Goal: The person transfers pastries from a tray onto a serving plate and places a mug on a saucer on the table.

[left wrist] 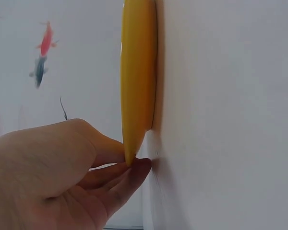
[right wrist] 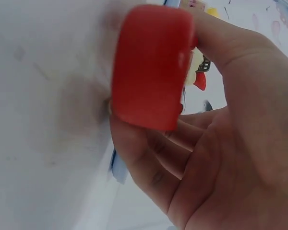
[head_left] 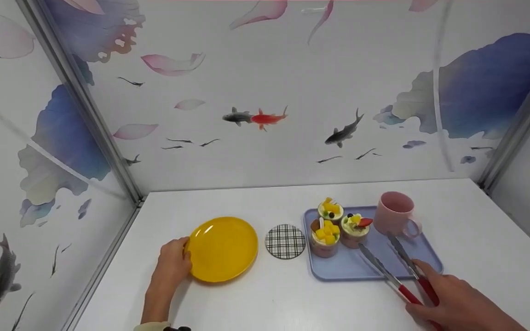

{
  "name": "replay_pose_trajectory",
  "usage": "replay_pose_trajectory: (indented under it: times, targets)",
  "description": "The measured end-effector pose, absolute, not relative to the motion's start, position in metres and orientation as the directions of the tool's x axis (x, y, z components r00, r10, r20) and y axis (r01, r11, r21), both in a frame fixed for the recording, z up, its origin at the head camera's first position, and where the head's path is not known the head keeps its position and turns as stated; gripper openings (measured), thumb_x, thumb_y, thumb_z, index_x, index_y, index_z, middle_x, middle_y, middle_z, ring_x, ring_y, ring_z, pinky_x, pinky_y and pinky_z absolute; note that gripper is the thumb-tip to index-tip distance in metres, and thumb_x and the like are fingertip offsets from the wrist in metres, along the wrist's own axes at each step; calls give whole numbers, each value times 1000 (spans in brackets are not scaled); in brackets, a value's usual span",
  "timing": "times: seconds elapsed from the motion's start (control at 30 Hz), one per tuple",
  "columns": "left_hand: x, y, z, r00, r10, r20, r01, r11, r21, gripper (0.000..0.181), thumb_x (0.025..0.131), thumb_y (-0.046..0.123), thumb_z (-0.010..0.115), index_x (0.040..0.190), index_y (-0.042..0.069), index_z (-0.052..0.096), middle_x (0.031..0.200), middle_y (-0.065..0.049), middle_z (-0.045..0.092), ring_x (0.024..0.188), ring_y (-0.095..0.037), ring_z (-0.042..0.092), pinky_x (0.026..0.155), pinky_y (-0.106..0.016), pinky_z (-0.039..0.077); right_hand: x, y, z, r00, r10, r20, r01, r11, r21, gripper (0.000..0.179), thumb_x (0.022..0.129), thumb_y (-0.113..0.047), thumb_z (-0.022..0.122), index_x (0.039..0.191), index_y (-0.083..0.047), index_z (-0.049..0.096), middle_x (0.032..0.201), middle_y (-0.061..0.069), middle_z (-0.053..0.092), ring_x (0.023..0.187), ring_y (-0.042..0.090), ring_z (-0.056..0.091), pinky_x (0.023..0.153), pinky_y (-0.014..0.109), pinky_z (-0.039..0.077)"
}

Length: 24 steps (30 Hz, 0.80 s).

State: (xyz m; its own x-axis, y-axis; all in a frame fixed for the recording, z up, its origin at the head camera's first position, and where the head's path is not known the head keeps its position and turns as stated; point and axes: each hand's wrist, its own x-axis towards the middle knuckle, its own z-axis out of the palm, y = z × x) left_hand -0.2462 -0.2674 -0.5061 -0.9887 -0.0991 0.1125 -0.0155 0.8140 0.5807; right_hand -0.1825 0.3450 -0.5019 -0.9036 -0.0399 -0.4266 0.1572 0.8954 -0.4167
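Note:
My left hand (head_left: 173, 262) pinches the left rim of a yellow plate (head_left: 223, 249), thumb on top and fingers beneath, as the left wrist view shows. The plate (left wrist: 138, 67) lies on or close over the white table. My right hand (head_left: 460, 296) grips a pair of tongs (head_left: 400, 287) by its red handles (right wrist: 151, 67). Its metal arms are spread apart over a blue tray (head_left: 348, 274), one tip near a dessert cup (head_left: 354, 231), the other by a pink mug (head_left: 391, 215). Two more fruit-topped dessert cups, one front (head_left: 325, 239) and one back (head_left: 330, 210), stand at the tray's left.
A round checked coaster (head_left: 285, 241) lies between the plate and the tray. White panels printed with fish and petals enclose the table (head_left: 265, 299) at the back (head_left: 265, 161) and both sides, with grey metal posts (head_left: 108, 124) at the corners.

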Motion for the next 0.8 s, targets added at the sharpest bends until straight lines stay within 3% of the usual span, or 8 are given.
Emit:
replay_pose_trajectory:
  times: [0.27, 0.53, 0.8]
  targets:
    - [-247, -269, -506, -992, -98, 78, -31, 795, 606, 48, 103, -5, 63, 150, -12, 55, 142, -27, 67, 125, -37, 67, 116, -58, 55, -187, 345, -500, -930, -33, -366, 150, 874, -461, 116, 65, -75, 91, 143, -2, 47, 105, 8, 64, 89, 23, 62, 73, 39, 69]
    - [-249, -271, -511, -989, -90, 117, -1, 794, 608, 48, 102, -5, 65, 149, -10, 57, 141, -26, 68, 124, -37, 70, 110, -54, 60, -198, 352, -504, -956, -98, -275, 59, 856, -513, 104, 85, -64, 84, 155, -2, 37, 128, 16, 62, 103, 25, 61, 83, 43, 68]
    - [-249, -272, -511, -991, -84, 102, -3, 785, 620, 49, 104, -2, 66, 151, -10, 55, 141, -25, 68, 123, -36, 69, 111, -54, 59, -204, 354, -504, -967, -104, -233, 27, 866, -500, 98, 89, -60, 82, 155, -3, 40, 120, 10, 63, 102, 23, 58, 78, 38, 66]
